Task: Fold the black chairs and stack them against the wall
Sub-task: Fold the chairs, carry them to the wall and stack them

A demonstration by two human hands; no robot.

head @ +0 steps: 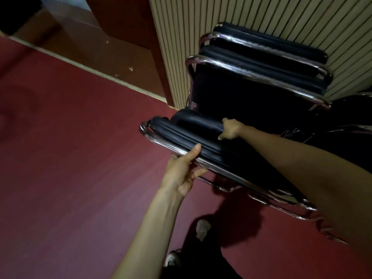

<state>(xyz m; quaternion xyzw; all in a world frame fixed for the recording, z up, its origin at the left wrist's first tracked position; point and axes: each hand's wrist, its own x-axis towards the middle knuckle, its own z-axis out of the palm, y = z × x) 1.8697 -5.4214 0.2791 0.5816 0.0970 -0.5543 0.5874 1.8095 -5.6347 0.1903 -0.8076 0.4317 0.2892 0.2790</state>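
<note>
1. The folded chair [181, 135]: black ribbed padding in a chrome tube frame, closed flat and tilted, my left grip [182, 172] on its tube, my right grip [230, 129] on its pad edge.
2. The stacked chairs [241, 93]: at least two, folded, standing against the ribbed wall [261, 11].

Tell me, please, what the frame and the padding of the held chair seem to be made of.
The frame looks like chromed metal tube: mirror-bright with sharp highlights. The padding looks like black leather or vinyl: smooth, faintly glossy, ribbed.
</note>
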